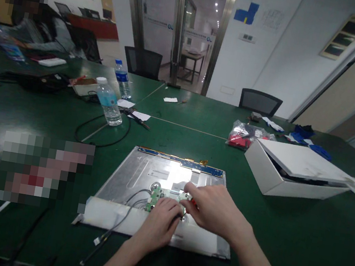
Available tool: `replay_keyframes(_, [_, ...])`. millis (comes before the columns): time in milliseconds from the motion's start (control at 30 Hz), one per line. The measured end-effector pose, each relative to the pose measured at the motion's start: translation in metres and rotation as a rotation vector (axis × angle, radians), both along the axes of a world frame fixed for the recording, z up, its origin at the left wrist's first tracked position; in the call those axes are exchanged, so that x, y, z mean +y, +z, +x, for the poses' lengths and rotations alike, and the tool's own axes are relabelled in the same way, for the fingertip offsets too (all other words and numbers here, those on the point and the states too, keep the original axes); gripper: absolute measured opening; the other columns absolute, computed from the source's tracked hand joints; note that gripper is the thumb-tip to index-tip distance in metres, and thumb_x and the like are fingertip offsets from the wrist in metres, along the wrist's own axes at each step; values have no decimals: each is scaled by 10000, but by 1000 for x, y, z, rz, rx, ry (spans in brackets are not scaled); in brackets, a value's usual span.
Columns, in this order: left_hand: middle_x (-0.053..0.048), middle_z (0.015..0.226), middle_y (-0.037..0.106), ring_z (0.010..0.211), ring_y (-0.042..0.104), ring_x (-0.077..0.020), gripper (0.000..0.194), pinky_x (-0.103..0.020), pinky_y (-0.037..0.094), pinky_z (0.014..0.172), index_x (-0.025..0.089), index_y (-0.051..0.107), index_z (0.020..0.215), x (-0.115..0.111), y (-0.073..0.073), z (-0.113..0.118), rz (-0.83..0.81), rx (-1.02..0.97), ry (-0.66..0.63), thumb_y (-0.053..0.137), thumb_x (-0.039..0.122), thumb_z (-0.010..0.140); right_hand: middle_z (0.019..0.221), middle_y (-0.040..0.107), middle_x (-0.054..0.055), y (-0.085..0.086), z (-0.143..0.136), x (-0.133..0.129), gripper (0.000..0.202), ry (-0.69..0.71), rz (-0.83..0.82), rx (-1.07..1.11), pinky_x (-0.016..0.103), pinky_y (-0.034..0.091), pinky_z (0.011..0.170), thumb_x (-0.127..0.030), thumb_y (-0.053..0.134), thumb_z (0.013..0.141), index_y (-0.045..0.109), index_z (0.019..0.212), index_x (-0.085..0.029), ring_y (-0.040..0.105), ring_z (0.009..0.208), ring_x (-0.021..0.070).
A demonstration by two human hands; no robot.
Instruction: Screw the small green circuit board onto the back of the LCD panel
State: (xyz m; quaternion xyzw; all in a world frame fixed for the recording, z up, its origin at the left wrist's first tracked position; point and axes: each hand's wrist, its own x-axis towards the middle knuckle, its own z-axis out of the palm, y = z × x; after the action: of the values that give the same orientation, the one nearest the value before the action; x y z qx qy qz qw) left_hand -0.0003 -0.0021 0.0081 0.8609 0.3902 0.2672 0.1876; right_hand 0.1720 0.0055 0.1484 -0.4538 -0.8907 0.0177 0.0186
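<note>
Silvery metal makes up the broad panel lying flat on the green desk, with a blue strip along its far edge and a white band across its near part. Near the panel's middle sits a small green circuit board, partly covered by both hands. Grey and black cables run from the board's left side over the white band, their loose ends past the panel's near edge.

The left hand rests over the board's near edge with its fingers bent and close together; whether its grip pinches anything, I cannot tell. The right hand comes in from the right, its grip pinching a red object at the board's right side, mostly hidden by the fingers.

On the right of the desk stands a white box, its lid slightly raised, just beside a clear plastic bag with red contents. Beyond the panel to the left, two water bottles stand upright near each other. Farther left, another person sits at the desk.
</note>
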Motion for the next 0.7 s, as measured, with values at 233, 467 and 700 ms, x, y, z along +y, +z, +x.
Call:
replay_keyframes(233, [-43, 914, 596, 907, 527, -225, 156, -390, 394, 840, 199, 552, 881, 0, -1, 0, -4, -16, -6, 471, 89, 805, 719, 663, 36, 2, 2, -1, 271, 7, -27, 18, 279, 195, 512, -447, 413, 921, 498, 993, -200, 581, 608, 176])
replay_keyframes(467, [-48, 906, 593, 907, 524, -227, 150, -393, 399, 837, 197, 548, 880, 0, 0, -1, -22, -13, -9, 467, 97, 801, 822, 667, 49, 3, 1, 0, 229, 46, -32, 91, 278, 218, 517, -365, 499, 849, 486, 994, -189, 575, 656, 171])
replay_keyframes(700, [-50, 926, 595, 916, 526, -231, 143, -398, 404, 840, 199, 557, 887, 0, 1, 0, -23, 6, -6, 482, 110, 804, 770, 665, 36, 2, 2, -1, 178, 10, -20, 41, 279, 205, 511, -309, 471, 874, 493, 1013, -199, 573, 624, 165])
